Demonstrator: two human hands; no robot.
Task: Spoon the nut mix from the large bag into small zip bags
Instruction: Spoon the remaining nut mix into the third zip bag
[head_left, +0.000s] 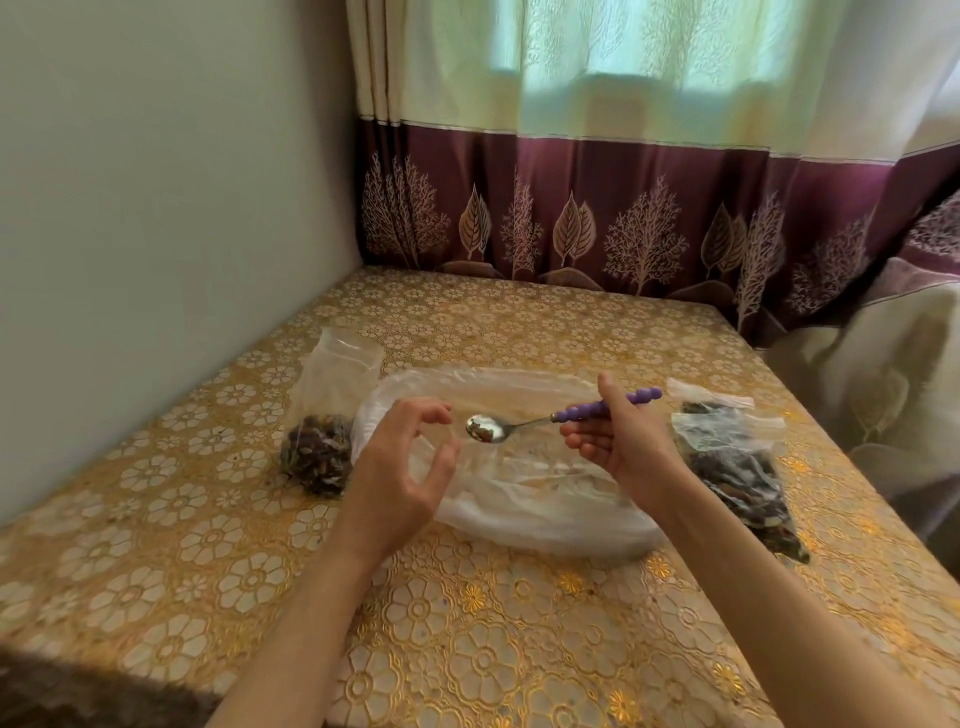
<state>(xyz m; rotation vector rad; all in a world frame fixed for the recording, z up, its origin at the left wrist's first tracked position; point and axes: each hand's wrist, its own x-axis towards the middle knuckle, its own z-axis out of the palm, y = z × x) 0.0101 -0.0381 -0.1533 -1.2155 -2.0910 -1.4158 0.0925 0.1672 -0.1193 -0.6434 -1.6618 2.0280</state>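
Left hand (410, 462) empty, loose | right hand (618, 441) holds spoon (519, 426)

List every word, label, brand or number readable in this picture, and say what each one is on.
None: no readable text appears anywhere.
The small zip bags, large bag and purple-handled spoon carry no visible print.
The tablecloth and curtain show only flower, tree and leaf patterns.
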